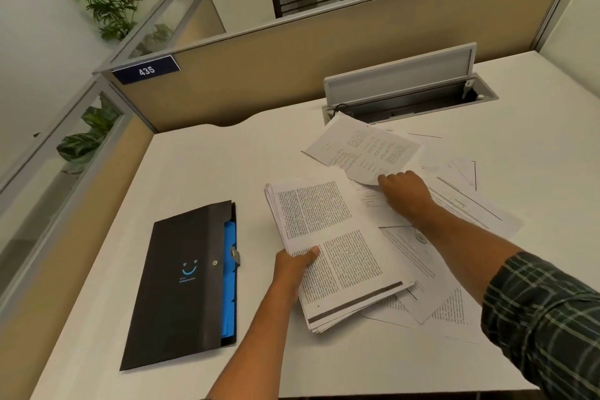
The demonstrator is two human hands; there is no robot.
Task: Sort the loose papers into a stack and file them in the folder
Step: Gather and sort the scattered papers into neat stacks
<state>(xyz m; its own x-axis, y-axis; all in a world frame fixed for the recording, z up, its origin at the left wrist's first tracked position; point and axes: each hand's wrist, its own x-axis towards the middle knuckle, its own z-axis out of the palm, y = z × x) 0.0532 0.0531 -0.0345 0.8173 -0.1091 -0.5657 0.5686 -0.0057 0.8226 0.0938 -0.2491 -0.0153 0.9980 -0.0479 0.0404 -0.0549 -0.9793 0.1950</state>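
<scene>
A thick stack of printed papers [334,247] lies on the white desk [201,166]; my left hand [293,266] grips its left edge, thumb on top. My right hand [404,193] pinches the near corner of a single printed sheet [360,149], which is lifted and curling above the desk. More loose papers [454,204] lie scattered under and to the right of my right arm. A black folder [185,282] with a blue smile logo and blue inner tabs lies closed on the desk, left of the stack.
An open cable tray [409,94] with its raised grey lid sits at the desk's back, just behind the lifted sheet. Beige partition walls [292,68] border the desk at the back and left. Plants and a chair stand beyond them.
</scene>
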